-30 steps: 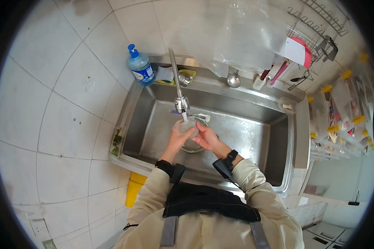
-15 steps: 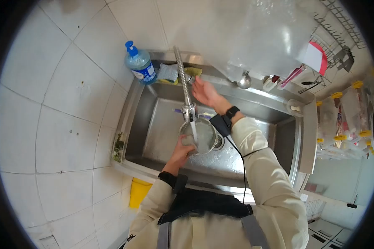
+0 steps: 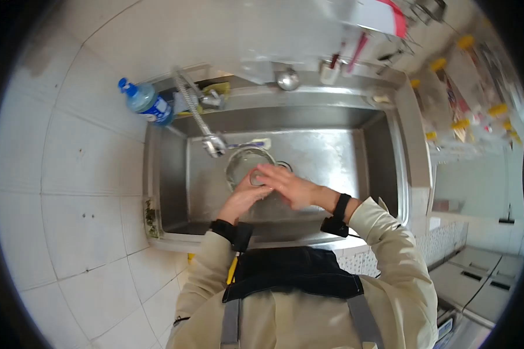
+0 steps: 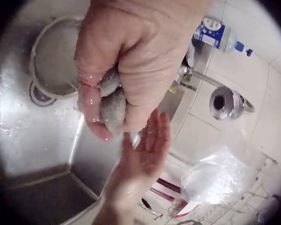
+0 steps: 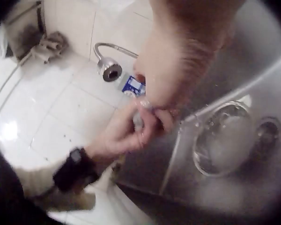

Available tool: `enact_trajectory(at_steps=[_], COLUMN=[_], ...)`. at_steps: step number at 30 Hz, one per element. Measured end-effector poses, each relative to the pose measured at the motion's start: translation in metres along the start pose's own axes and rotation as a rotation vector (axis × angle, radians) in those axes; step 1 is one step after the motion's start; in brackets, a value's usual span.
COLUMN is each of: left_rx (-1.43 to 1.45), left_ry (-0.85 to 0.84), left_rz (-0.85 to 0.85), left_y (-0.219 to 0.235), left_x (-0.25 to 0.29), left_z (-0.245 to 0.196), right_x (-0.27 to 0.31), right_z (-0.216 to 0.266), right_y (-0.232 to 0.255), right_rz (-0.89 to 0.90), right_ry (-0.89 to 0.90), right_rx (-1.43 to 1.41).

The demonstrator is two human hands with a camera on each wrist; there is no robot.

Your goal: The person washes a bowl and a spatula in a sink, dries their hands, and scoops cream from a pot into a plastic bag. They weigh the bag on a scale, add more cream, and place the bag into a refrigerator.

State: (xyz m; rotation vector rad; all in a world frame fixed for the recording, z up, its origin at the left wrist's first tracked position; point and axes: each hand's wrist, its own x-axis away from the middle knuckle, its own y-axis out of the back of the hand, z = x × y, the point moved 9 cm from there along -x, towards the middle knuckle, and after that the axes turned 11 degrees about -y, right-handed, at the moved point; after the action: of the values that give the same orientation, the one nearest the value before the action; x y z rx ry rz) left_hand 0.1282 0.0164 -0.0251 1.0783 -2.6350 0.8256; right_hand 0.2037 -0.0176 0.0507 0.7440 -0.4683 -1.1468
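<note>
My left hand [image 3: 242, 200] holds a wet grey crumpled lump [image 4: 113, 110] between thumb and curled fingers. The lump has a speckled surface; its kind cannot be told. Straight fingers of my right hand [image 3: 294, 189] lie over the left fingertips in the head view. From the left wrist, the right palm shows beneath the left hand, fingers extended. Both hands are wet and above the sink. A round clear-looking bowl [image 3: 229, 171] stands just beyond them on the sink floor. Over the sink's left part hangs the tap head [image 3: 214, 145], with no stream showing.
The steel sink [image 3: 326, 157] has a drain beside the bowl. Behind the bowl lies a purple-handled brush-like tool [image 3: 247, 143]. A blue soap bottle [image 3: 148, 104] stands at the back left corner, near sponges. A ladle [image 3: 287, 79] hangs behind the sink; plastic bags hang at the right.
My right hand reached up to the tap's base, then came back to the left hand. The water stream from the tap has stopped. The left hand keeps hold of the grey lump.
</note>
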Motion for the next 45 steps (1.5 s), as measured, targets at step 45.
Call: enact_trajectory(at_steps=[45], left_rx=[-0.522], left_ry=[0.441], left_rz=[0.312], left_y=[-0.095], left_x=[-0.061], left_z=[0.027], right_x=[0.112], right_z=[0.001], right_y=[0.063], right_rz=[-0.702], right_ry=[0.259], right_rx=[0.477])
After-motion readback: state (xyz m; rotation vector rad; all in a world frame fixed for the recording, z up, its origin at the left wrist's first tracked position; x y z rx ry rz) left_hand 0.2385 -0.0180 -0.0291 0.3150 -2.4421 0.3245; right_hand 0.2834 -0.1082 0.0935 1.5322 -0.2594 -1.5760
